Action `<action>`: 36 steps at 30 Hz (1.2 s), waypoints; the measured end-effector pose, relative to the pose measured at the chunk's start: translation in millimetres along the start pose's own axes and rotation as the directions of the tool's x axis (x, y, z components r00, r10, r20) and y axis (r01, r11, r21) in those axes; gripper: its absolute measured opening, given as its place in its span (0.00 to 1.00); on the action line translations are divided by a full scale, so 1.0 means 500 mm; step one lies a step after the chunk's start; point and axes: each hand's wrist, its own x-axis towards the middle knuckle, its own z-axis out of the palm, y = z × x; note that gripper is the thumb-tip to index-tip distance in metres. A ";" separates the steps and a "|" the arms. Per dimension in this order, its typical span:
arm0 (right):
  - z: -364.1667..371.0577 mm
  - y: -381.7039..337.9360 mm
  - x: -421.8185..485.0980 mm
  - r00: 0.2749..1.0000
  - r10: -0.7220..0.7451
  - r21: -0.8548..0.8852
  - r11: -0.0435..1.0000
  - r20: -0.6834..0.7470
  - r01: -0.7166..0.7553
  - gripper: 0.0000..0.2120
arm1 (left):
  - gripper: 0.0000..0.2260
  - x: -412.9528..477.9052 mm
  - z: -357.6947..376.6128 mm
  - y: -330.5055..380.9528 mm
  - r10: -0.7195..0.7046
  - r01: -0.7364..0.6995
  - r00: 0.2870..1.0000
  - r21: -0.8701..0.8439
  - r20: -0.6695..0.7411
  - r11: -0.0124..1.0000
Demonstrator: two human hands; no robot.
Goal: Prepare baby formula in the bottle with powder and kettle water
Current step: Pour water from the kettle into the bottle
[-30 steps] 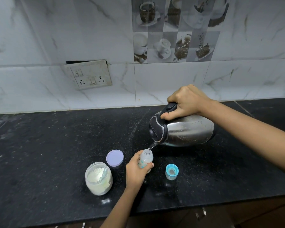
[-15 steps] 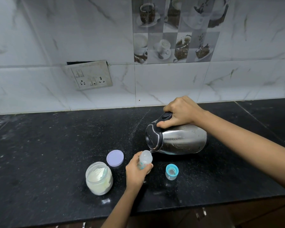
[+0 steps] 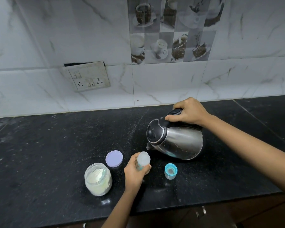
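Note:
A small clear baby bottle (image 3: 143, 160) stands uncapped on the black counter (image 3: 56, 145), and my left hand (image 3: 134, 172) grips it round the body. My right hand (image 3: 188, 112) holds the black handle of a steel kettle (image 3: 176, 140), which is tilted only slightly, its spout just above and to the right of the bottle's mouth. No water stream shows. An open jar of white formula powder (image 3: 98, 179) sits left of the bottle, with its lilac lid (image 3: 114, 158) lying behind it. The bottle's blue cap (image 3: 170, 171) stands to the right.
A tiled wall with a socket plate (image 3: 87, 76) rises behind the counter. The counter's front edge (image 3: 204, 203) runs just below the cap, with cabinet fronts under it.
The kettle has tipped back from a steep pour toward upright and lowered to the right, away from the bottle's mouth. My left hand kept its hold on the bottle.

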 end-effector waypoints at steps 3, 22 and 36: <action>0.011 0.037 -0.021 0.986 0.163 0.244 0.958 -0.020 -0.154 0.22 | 0.24 0.001 -0.001 -0.009 -0.008 0.008 1.000 0.006 -0.004 1.000; 0.061 0.277 -0.159 0.805 0.564 0.791 0.572 -0.186 -0.218 0.35 | 0.23 -0.006 -0.007 -0.013 0.058 -0.058 0.998 0.001 0.031 0.998; 0.126 0.093 -0.307 0.656 0.391 0.313 0.919 -0.646 -0.240 0.11 | 0.29 -0.040 0.011 -0.039 0.046 -0.008 0.990 0.272 -0.133 0.962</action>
